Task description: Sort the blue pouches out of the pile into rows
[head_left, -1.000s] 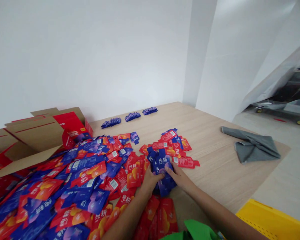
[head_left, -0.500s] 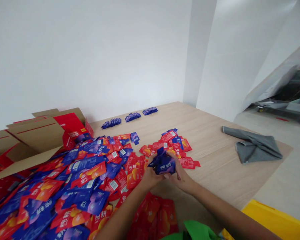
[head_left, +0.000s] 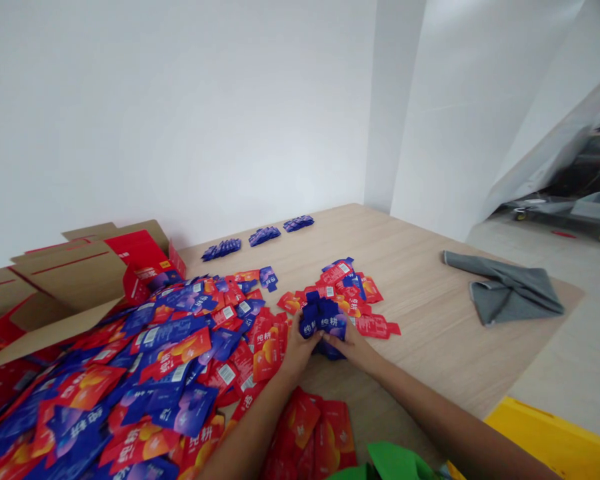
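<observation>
Packets (head_left: 331, 325), blue ones, stand fanned in the middle, gripped between left hand (head_left: 299, 347) and right hand (head_left: 354, 347), both half curled, thumbs in front. From them, at eleven o'clock, three blue bundles (head_left: 265, 235) look finished. Mixed pile (head_left: 180, 343) at nine and small heap (head_left: 353, 292) at one seem yet unsorted.

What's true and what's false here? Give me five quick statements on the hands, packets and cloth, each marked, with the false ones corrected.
1. The left hand and right hand both hold blue packets. True.
2. The cloth lies under the hands. False: the cloth lies on the table, off to their right.
3. Three blue stacks lie near the wall. True.
4. The big pile is all red. False: the pile mixes red and blue.
5. The hands are apart. False: their thumbs nearly meet.
</observation>
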Available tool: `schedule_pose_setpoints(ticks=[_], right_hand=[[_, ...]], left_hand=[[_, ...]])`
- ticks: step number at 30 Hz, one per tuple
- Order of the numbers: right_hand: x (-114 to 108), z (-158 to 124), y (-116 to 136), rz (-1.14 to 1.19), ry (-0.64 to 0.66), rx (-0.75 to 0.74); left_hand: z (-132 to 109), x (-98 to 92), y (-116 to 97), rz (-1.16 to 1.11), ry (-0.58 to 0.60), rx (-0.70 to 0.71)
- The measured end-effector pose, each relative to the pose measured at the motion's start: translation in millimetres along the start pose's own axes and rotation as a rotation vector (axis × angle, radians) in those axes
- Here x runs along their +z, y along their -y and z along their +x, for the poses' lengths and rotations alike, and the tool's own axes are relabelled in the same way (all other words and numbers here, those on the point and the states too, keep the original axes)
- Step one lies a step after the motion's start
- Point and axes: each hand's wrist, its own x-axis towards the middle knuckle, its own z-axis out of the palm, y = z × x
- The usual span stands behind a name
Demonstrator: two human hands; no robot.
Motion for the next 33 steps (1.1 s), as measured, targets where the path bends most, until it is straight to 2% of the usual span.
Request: schedule_pose_setpoints(ticks=[4,7,9,12,15,17,21,23,28,33], right_hand=[[6,-10,3,0.054,0.005,0.006],[6,-20,4,0.046,0.042,-0.022],[6,-22,3,0.042,0.094,-0.020],[8,-22,1,0.056,0.147,0.017],[10,-20,-2,0.032,0.116,0.007],[11,-19,-3,-0.001,0.068,-0.014],[12,-17,-3,-0.031,0.004,-0.042],[13,-16,-2,-0.040,-0.010,-0.035],[13,-15,1,-0.080,-0.078,-0.016],[5,-19,-1,-0.129,-0.092,-0.137]], left_hand=[[-6,2.7,-11,0.027,-0.021,0.036],[-10,-0.4,-10,0.068,0.021,0.088],[-11,-1.1,-2,0.069,0.040,0.063],[-9,2.3,14,0.059,-0.003,-0.019],[-7,4.7,17,0.009,0.012,-0.080],[-8,1.1,9,-0.033,0.117,-0.100],[-12,-15.8,-10,-0.003,0.443,-0.139],[-14,-21.0,-14,0.058,0.498,-0.152],[-21,-11.5,-13,0.086,0.449,-0.026],[-23,-4.7,-7,0.053,0.416,0.091]])
